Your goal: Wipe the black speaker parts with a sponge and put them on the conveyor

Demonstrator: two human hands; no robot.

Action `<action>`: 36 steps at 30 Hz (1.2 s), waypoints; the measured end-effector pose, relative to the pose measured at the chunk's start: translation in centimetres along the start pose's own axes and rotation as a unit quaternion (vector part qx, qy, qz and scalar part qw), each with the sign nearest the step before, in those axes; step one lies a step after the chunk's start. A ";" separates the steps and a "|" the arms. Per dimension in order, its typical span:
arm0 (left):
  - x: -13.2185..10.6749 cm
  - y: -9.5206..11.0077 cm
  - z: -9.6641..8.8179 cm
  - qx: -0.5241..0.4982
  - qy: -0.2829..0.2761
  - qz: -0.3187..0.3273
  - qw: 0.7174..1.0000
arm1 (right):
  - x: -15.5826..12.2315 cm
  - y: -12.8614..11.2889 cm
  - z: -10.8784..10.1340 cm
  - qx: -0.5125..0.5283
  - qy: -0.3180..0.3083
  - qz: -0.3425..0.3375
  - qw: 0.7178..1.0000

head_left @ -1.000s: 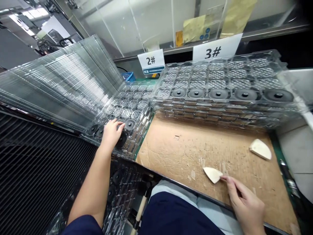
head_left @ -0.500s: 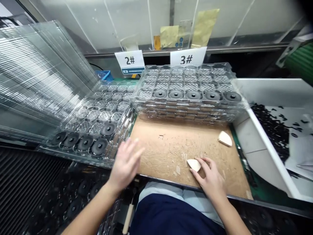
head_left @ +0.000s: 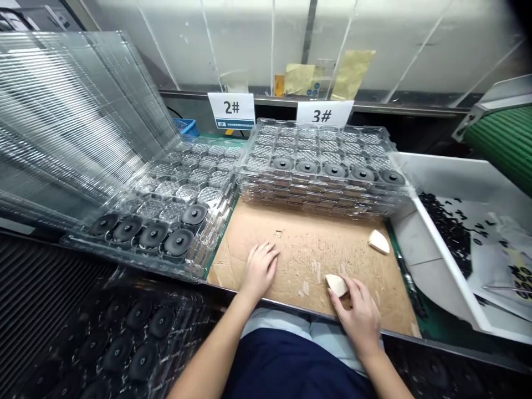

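Cardboard [head_left: 324, 238], lower centre: a cream wedge [head_left: 336, 284] was pinched by the right hand [head_left: 359, 315].
Judged light and stiff, best gripped by its edges; left hand [head_left: 260, 270] was loosely spread.

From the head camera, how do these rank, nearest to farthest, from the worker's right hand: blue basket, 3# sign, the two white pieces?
1. Near white piece: in the right hand.
2. Other white piece: ahead, near the cardboard's right edge.
3. 3# sign: farther ahead, behind the clear trays.
4. Blue basket: back left.
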State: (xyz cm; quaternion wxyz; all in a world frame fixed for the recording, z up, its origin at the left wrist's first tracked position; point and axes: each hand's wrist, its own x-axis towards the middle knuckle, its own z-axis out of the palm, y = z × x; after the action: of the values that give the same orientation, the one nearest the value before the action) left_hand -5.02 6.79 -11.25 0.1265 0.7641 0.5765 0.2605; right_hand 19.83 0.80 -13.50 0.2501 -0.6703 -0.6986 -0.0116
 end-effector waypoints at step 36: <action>-0.2 -0.5 0.9 -0.042 0.051 0.009 0.998 | 0.1 0.2 0.3 -0.057 0.074 -0.057 0.994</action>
State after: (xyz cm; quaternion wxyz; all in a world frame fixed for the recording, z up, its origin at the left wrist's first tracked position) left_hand -4.98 6.82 -12.30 0.1266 0.7488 0.5638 0.3247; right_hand 19.88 1.02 -13.75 0.2617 -0.6401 -0.7131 -0.1153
